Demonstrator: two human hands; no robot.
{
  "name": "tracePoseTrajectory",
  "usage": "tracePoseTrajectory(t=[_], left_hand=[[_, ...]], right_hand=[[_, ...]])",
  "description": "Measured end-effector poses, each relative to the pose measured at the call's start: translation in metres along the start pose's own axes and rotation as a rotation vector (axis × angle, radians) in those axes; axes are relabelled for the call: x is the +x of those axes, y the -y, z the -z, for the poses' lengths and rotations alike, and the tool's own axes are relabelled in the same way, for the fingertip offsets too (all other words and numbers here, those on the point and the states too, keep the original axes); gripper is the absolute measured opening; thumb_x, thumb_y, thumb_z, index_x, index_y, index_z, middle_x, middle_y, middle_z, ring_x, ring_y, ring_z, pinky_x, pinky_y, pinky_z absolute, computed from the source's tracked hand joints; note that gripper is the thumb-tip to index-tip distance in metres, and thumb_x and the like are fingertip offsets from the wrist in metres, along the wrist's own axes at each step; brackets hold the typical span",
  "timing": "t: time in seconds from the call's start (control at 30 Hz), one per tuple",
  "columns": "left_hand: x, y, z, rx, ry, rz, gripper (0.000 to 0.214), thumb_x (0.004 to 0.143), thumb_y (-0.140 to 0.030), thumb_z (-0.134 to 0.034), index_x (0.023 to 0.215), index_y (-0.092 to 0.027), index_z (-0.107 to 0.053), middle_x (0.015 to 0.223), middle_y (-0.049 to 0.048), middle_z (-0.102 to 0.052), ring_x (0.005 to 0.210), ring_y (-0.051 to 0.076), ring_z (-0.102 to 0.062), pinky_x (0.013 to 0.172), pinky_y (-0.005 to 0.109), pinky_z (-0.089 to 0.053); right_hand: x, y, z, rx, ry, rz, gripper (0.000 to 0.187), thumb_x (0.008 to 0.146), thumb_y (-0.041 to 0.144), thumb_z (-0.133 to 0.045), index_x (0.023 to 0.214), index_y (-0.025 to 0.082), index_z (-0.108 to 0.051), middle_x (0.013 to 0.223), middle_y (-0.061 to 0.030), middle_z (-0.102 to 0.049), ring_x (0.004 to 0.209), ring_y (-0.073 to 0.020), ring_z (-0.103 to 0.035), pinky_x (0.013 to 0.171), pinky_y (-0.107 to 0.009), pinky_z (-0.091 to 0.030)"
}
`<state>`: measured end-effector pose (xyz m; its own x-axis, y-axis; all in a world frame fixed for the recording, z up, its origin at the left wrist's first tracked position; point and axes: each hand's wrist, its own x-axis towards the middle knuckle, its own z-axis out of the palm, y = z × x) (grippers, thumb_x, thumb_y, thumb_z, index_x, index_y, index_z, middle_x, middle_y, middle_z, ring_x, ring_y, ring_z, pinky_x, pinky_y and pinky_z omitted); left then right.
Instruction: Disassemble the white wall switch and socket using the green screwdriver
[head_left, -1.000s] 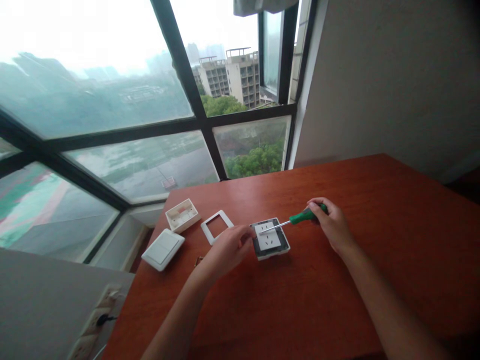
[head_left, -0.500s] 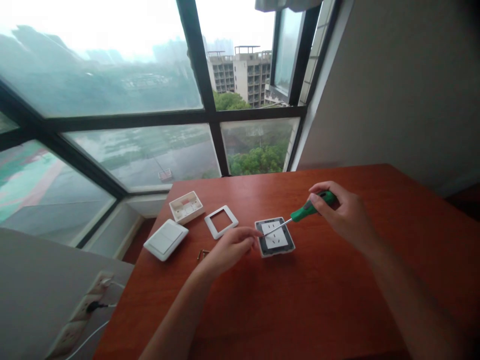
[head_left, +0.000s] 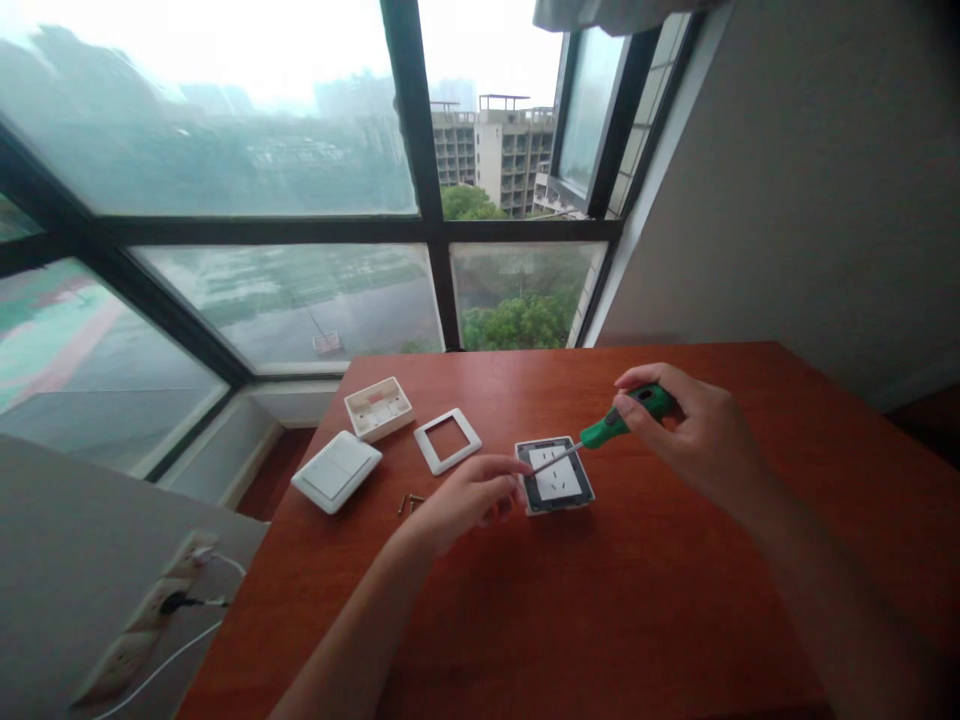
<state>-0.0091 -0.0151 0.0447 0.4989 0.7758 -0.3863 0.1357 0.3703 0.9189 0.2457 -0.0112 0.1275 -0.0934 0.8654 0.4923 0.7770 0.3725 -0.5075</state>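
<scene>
My right hand [head_left: 694,425] is wrapped round the green handle of a screwdriver [head_left: 611,425], whose shaft slants down to the left. Its tip meets the left side of a wall socket [head_left: 556,482], which has a white face in a dark frame and sits in a white box on the table. At that same left edge are the bent fingers of my left hand [head_left: 476,495], closed on the socket's side, with the index fingertip beside the screwdriver tip. Whether a screw is under the tip is hidden. Several small screws [head_left: 410,503] lie just left of my left hand.
On the reddish wooden table [head_left: 637,620] lie a white cover frame [head_left: 448,441], an open white mounting box [head_left: 379,408] and a white switch panel [head_left: 337,472]. Wall outlets [head_left: 157,603] with plugged cords are at lower left. A window [head_left: 277,300] stands behind the table.
The view has shifted slightly. Both hands keep their places at the socket, and the screwdriver tip stays at its left side.
</scene>
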Motion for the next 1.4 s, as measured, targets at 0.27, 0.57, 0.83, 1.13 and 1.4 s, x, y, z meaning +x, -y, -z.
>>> tracePoseTrajectory(t=[0.27,0.57,0.83,1.13,1.4], left_hand=[[-0.003,-0.003,0.000,-0.095,-0.030,0.052,0.040,0.078,-0.030,-0.058,0.114,-0.013,-0.063,0.073,0.0007,-0.062,0.054,0.007,-0.050,0.045,0.018,-0.024],[-0.005,-0.003,-0.001,-0.095,-0.007,0.045,0.040,0.081,-0.031,-0.058,0.116,-0.013,-0.062,0.075,0.0016,-0.062,0.055,0.007,-0.050,0.044,0.017,-0.023],[-0.003,0.000,0.001,-0.076,0.006,0.029,0.040,0.081,-0.035,-0.059,0.114,-0.014,-0.063,0.075,0.0019,-0.062,0.056,0.008,-0.052,0.044,0.018,-0.025],[0.001,0.006,0.003,0.001,0.032,-0.062,0.041,0.081,-0.038,-0.059,0.113,-0.012,-0.064,0.075,0.0022,-0.063,0.057,0.009,-0.049,0.045,0.019,-0.028],[0.002,0.006,0.000,0.054,-0.014,-0.073,0.040,0.079,-0.039,-0.061,0.110,-0.013,-0.065,0.071,0.0000,-0.058,0.057,0.009,-0.048,0.046,0.018,-0.028]], right_hand=[[-0.004,0.008,0.001,-0.038,0.034,0.082,0.015,0.086,0.039,-0.057,0.092,0.026,-0.061,0.086,-0.0024,-0.071,0.071,-0.0188,-0.065,0.061,-0.029,-0.047],[-0.011,0.040,0.010,0.017,0.219,0.411,0.023,0.087,0.021,-0.056,0.109,0.026,-0.055,0.103,-0.0059,-0.066,0.092,-0.0213,-0.064,0.079,-0.034,-0.052],[-0.007,0.060,0.019,-0.097,0.387,0.412,0.035,0.086,0.020,-0.055,0.121,0.020,-0.052,0.115,-0.0107,-0.063,0.102,-0.0255,-0.063,0.084,-0.039,-0.053],[0.003,0.057,0.028,0.078,0.477,0.416,0.051,0.076,0.001,-0.053,0.122,0.023,-0.051,0.122,-0.0053,-0.059,0.113,-0.0184,-0.056,0.098,-0.030,-0.045],[0.006,0.048,0.017,-0.001,0.354,0.238,0.022,0.086,0.025,-0.058,0.108,0.020,-0.057,0.100,-0.0052,-0.068,0.086,-0.0184,-0.066,0.077,-0.031,-0.053]])
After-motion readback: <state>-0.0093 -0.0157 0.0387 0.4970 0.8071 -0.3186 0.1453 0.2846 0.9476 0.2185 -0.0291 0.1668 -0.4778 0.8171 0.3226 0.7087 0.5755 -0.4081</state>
